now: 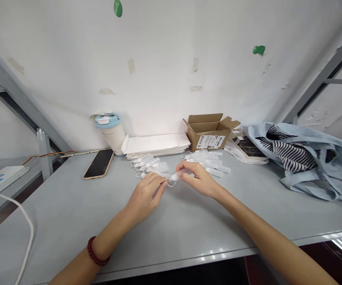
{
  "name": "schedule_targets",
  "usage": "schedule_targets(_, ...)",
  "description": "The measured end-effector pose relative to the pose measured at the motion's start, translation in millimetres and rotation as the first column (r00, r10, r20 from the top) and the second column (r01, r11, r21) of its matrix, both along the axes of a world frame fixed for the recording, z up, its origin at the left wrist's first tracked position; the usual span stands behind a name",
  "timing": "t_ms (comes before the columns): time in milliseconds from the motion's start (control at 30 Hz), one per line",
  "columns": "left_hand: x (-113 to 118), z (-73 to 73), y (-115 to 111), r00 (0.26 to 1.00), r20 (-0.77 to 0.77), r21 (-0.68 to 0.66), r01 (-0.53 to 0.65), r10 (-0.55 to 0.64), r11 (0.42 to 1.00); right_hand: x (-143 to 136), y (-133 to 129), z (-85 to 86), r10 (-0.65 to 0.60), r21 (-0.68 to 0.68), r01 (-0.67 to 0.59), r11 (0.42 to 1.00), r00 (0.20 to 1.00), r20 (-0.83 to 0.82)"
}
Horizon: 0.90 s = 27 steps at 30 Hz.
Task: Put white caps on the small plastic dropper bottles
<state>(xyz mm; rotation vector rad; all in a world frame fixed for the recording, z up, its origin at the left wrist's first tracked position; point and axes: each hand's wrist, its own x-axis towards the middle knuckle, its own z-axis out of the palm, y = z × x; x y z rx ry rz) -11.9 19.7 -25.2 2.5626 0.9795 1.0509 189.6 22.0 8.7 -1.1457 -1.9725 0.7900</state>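
Observation:
In front of me my right hand is closed around a small translucent squeeze bottle, held tilted with its nozzle end toward the left. My left hand pinches at that tip, where the small cap seems to be; the fingertips mostly hide it. A thin cap strap hangs in a loop below the nozzle. Just behind my left hand lies a group of similar bottles. Another group of bottles lies beyond my right hand, partly covered by it.
At the back stand a cup with a blue lid, a stack of white sheets or envelopes and an open cardboard box. A phone lies left. A light blue cloth bag rests right. A white cable crosses the left edge.

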Motion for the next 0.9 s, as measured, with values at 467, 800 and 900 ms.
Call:
schedule_targets(467, -0.1, -0.1, -1.0, 0.985, -0.172, 0.084, 0.037, -0.022, 0.996, -8.4, -1.1, -11.4, -0.003, 0.087, -0.006, 0.996, 0.995, 0.098)
schedule_targets(800, -1.5, 0.1, 0.8, 0.986, -0.163, 0.059, -0.016, 0.025, 0.998, -9.5, -2.4, -15.8, 0.012, 0.1, -0.02, 0.995, 0.997, 0.077)
schedule_targets(900, -3.4, 8.3, 3.3, 0.995, -0.052, 0.006, -0.085, 0.086, 0.996, -9.3, -4.1, -10.9, 0.023, 0.071, -0.027, 0.997, 0.999, 0.047)
